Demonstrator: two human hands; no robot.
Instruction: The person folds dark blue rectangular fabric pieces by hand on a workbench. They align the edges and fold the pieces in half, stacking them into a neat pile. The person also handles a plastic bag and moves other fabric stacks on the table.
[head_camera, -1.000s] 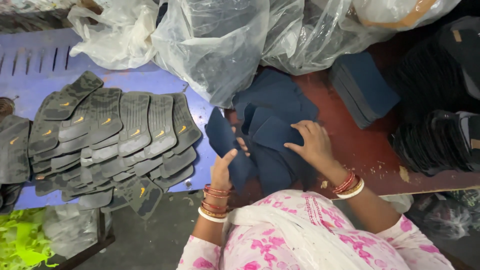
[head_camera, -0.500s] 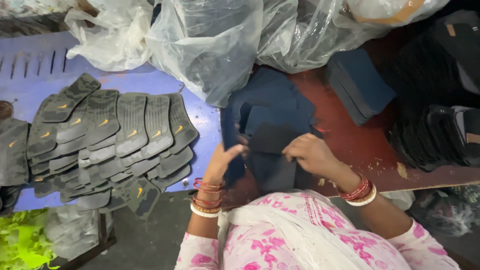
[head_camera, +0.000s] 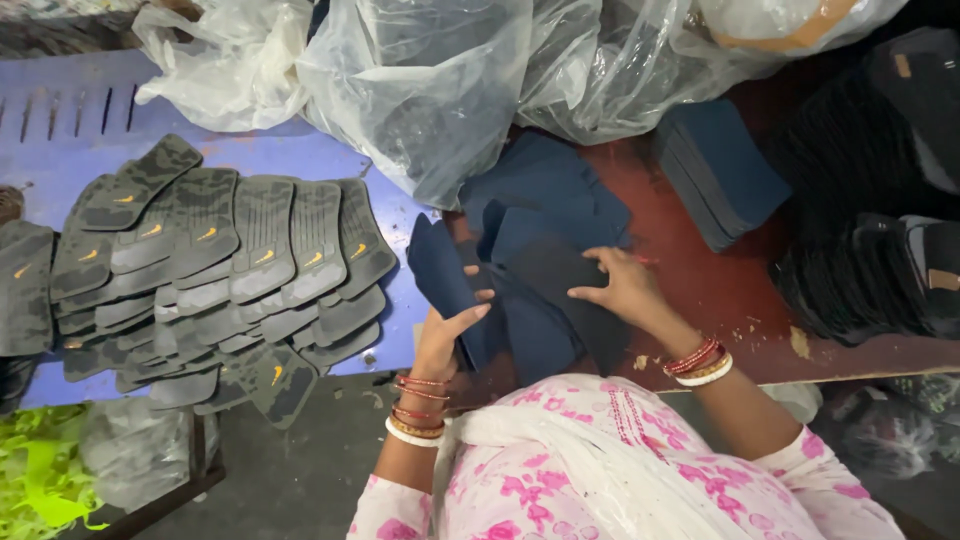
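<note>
The tabletop (head_camera: 700, 290), blue beyond the left hand and dark red under and beyond the right, carried everything. Past both hands lay big clear plastic bags (head_camera: 430, 90), crumpled and partly filled with dark pieces. Out to the left of the left hand spread a fanned heap of grey rubber shoe soles (head_camera: 230, 270) with small yellow marks, overlapping in rows. To the right of the right hand stood a neat stack of dark blue sheets (head_camera: 725, 170), and farther right rows of black soles (head_camera: 870, 280) on edge. Between the hands lay the loose pile of dark blue insole pieces (head_camera: 545, 230). A second before, both hands had pressed flat on that pile; now the left hand (head_camera: 445, 335) had turned up and held one blue piece (head_camera: 440, 275) upright by its lower edge, fingers wrapped round it, lifted clear of the rest. The right hand (head_camera: 615, 285) rested spread and half-open on the pile, fingertips on the top pieces, gripping nothing that could be seen. One piece seemed to have been separated from the pile, the others left lying.
</note>
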